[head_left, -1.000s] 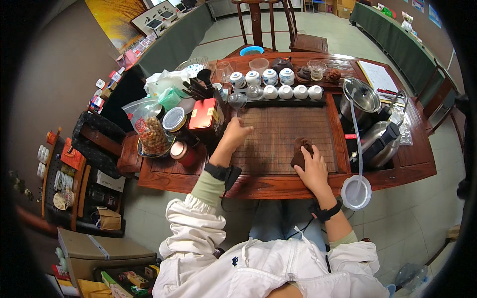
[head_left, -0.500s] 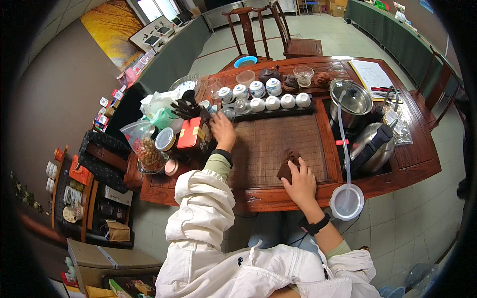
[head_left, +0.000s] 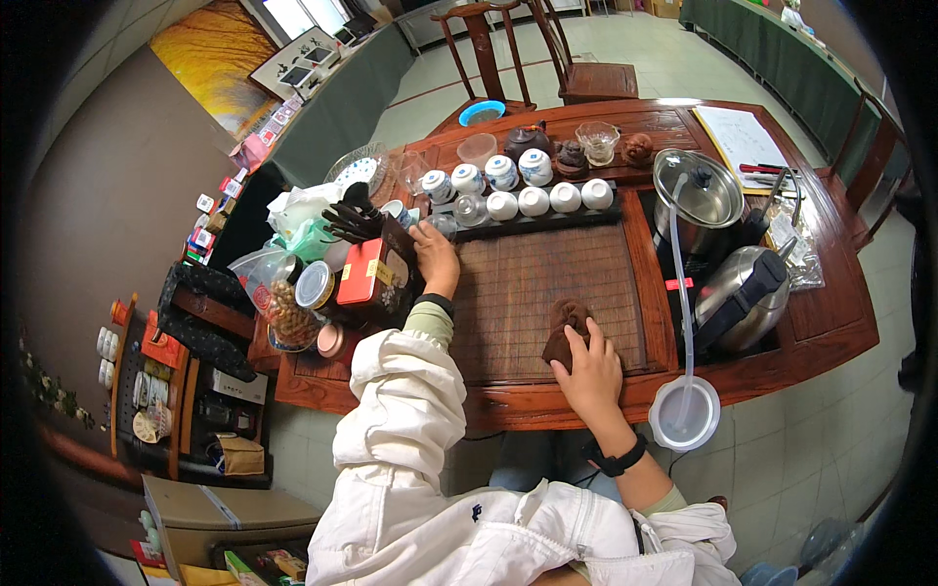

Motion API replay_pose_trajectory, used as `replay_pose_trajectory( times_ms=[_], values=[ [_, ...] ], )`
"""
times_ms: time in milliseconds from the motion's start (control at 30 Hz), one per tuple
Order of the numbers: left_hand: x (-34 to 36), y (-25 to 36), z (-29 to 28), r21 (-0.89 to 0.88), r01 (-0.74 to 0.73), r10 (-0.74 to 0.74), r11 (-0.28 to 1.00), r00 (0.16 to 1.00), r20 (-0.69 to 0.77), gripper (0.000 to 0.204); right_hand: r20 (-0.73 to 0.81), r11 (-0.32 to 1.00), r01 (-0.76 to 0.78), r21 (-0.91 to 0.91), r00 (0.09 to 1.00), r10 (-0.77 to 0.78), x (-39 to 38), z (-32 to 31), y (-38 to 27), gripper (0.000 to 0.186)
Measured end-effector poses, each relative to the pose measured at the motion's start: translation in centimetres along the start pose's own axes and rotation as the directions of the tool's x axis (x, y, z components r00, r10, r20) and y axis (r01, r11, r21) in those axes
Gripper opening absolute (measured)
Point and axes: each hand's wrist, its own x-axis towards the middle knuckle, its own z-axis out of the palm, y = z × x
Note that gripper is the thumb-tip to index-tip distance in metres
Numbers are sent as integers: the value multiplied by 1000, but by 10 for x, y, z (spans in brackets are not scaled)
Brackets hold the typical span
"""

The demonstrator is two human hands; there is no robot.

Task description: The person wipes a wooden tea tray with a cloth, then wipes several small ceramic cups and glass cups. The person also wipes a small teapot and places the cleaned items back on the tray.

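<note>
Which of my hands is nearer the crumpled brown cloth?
Right: your right hand touches the brown cloth from its right; your left hand is farther, ahead and left of it, beside the red-topped rectangular box.

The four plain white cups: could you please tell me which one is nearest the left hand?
The leftmost plain cup, just right of a glass vessel; the other three sit farther right on the black tray, each farther from the left hand.
</note>
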Motion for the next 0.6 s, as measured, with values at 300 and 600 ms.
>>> replay_pose_trajectory(
  times_ms=[300, 600],
  values=[
    [4, -7, 6, -116, -1, 0, 993, 1000, -8, 37, -32, 1000, 12, 11, 999, -12, -1, 0, 0, 58],
    [-15, 18, -33, -142, 116, -101, 983, 989, 104, 44, -25, 997, -75, 0, 997, 75, 0, 2, -4, 62]
  ],
)
